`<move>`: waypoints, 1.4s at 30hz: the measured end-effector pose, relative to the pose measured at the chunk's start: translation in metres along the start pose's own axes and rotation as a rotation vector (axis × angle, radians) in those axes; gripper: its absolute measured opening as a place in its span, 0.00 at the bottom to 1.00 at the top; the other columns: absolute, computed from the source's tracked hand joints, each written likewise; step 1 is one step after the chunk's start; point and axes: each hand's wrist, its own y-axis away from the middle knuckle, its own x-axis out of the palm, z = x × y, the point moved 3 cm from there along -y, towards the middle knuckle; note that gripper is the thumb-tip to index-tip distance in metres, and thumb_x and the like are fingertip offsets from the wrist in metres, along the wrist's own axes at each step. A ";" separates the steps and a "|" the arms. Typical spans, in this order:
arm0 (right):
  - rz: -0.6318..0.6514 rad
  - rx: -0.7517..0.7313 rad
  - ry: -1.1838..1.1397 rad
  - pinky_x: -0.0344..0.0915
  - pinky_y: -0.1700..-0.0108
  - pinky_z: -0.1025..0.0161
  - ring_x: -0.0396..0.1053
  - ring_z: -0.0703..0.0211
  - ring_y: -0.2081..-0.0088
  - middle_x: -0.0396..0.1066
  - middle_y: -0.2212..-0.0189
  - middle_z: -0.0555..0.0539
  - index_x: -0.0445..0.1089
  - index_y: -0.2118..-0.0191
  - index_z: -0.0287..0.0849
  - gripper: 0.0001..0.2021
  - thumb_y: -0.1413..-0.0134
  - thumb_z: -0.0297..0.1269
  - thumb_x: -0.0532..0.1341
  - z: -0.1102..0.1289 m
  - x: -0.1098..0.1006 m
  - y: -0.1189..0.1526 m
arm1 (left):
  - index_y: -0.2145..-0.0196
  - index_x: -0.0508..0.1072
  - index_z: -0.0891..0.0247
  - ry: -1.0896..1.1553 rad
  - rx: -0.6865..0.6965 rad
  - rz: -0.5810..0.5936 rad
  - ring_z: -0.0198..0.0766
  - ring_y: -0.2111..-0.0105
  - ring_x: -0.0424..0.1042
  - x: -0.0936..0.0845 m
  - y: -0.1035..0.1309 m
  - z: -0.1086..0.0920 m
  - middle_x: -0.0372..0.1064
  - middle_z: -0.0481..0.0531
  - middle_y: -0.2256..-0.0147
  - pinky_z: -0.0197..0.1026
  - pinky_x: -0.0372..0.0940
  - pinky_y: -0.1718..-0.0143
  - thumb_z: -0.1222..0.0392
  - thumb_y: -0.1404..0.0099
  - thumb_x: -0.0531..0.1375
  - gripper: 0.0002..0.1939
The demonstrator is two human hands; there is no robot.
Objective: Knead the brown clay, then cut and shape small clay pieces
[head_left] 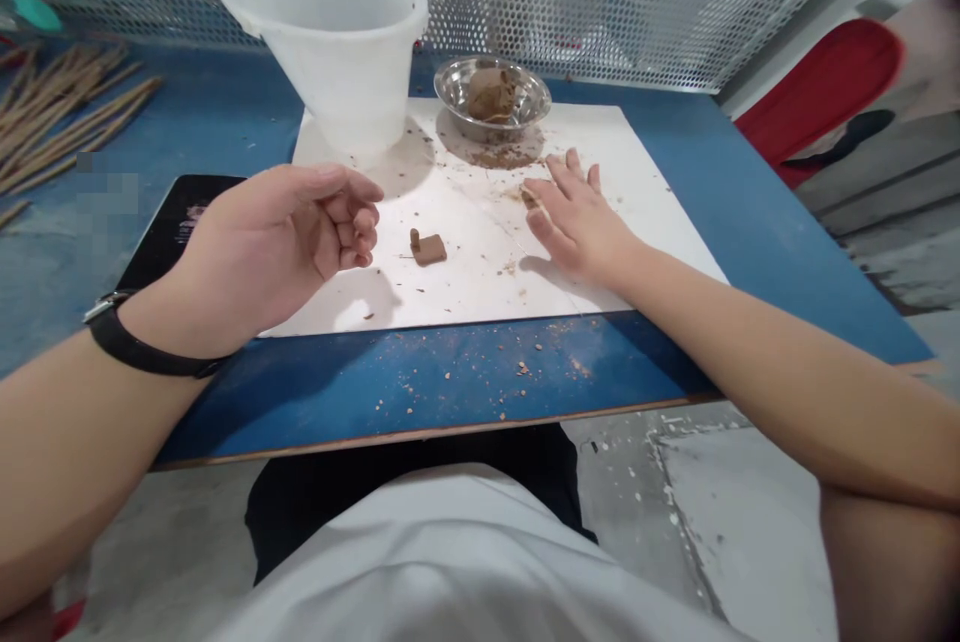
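Observation:
My left hand (277, 232) hovers over the left part of a white board (465, 292), palm turned inward and fingers loosely curled; nothing shows in it. My right hand (574, 217) is palm down at the board's right side, fingers spread. A small bit of brown clay (529, 198) peeks out beside its fingers; how much lies beneath is hidden. Between the hands rests a small flat clay slab (430, 250) with a short clay stub (415, 239) standing at its left edge. Behind them, a lump of clay (491, 95) sits in a metal bowl (457, 112).
A white plastic bucket (352, 72) stands at the board's back left. Thin sticks (82, 122) lie at the far left, and a dark flat object (161, 232) is partly behind my left hand. Crumbs litter the blue table (465, 382). Perforated metal (562, 2) borders the back.

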 end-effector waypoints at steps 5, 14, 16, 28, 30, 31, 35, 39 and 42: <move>0.068 -0.016 0.006 0.36 0.24 0.12 0.30 0.18 0.17 0.34 0.15 0.33 0.38 0.15 0.42 0.47 0.26 0.69 0.36 0.013 0.003 0.052 | 0.72 0.80 0.68 0.017 -0.005 0.018 0.35 0.73 0.68 0.002 -0.002 0.003 0.67 0.53 0.76 0.35 0.67 0.71 0.63 0.32 0.61 0.12; 0.156 -0.096 -0.063 0.33 0.24 0.11 0.24 0.22 0.16 0.34 0.15 0.39 0.42 0.15 0.50 0.45 0.27 0.69 0.34 -0.005 0.015 -0.004 | 0.71 0.80 0.64 -0.086 -0.031 0.016 0.36 0.72 0.65 -0.001 -0.004 0.011 0.67 0.51 0.72 0.38 0.64 0.67 0.62 0.30 0.62 0.12; 0.143 -0.090 -0.084 0.28 0.23 0.13 0.22 0.24 0.16 0.35 0.14 0.42 0.41 0.15 0.52 0.46 0.28 0.71 0.33 -0.010 0.014 -0.030 | 0.71 0.81 0.62 -0.099 -0.023 0.021 0.37 0.71 0.65 -0.002 -0.004 0.010 0.66 0.51 0.72 0.38 0.64 0.67 0.61 0.30 0.62 0.12; 0.085 -0.203 -0.045 0.34 0.23 0.14 0.24 0.22 0.16 0.26 0.15 0.37 0.37 0.15 0.47 0.47 0.26 0.70 0.40 0.010 0.004 0.075 | 0.67 0.79 0.63 -0.182 -0.043 0.070 0.37 0.71 0.65 -0.007 -0.009 0.010 0.66 0.52 0.71 0.40 0.64 0.66 0.60 0.30 0.63 0.08; 0.109 -0.220 -0.067 0.33 0.23 0.13 0.23 0.23 0.16 0.27 0.15 0.37 0.35 0.15 0.49 0.45 0.25 0.69 0.39 0.004 0.006 0.071 | 0.67 0.79 0.63 -0.200 -0.058 0.082 0.37 0.70 0.66 -0.008 -0.010 0.012 0.67 0.52 0.70 0.40 0.65 0.66 0.60 0.30 0.62 0.08; 0.121 -0.220 -0.077 0.32 0.23 0.13 0.23 0.24 0.16 0.29 0.15 0.37 0.36 0.15 0.49 0.45 0.25 0.70 0.37 0.001 0.007 0.061 | 0.66 0.79 0.63 -0.206 -0.065 0.088 0.37 0.70 0.67 -0.009 -0.010 0.013 0.67 0.52 0.70 0.40 0.65 0.65 0.61 0.29 0.62 0.08; 0.134 -0.173 -0.089 0.26 0.23 0.14 0.24 0.23 0.16 0.34 0.15 0.36 0.40 0.15 0.45 0.49 0.28 0.72 0.35 -0.010 0.012 -0.006 | 0.65 0.80 0.64 -0.206 -0.070 0.102 0.36 0.71 0.67 -0.010 -0.011 0.017 0.68 0.52 0.69 0.39 0.66 0.65 0.62 0.29 0.62 0.08; 0.143 -0.058 -0.073 0.26 0.21 0.17 0.25 0.25 0.16 0.36 0.16 0.31 0.44 0.16 0.35 0.52 0.28 0.71 0.32 -0.008 0.011 -0.042 | 0.68 0.81 0.64 -0.181 -0.041 0.087 0.36 0.72 0.67 -0.009 -0.010 0.014 0.68 0.53 0.71 0.39 0.65 0.67 0.58 0.31 0.64 0.09; 0.127 -0.108 -0.015 0.27 0.21 0.18 0.23 0.24 0.16 0.32 0.15 0.35 0.43 0.16 0.37 0.52 0.29 0.73 0.37 -0.001 0.006 -0.016 | 0.70 0.81 0.62 -0.188 -0.030 0.072 0.36 0.72 0.67 -0.006 -0.007 0.011 0.68 0.52 0.72 0.38 0.65 0.67 0.58 0.31 0.63 0.11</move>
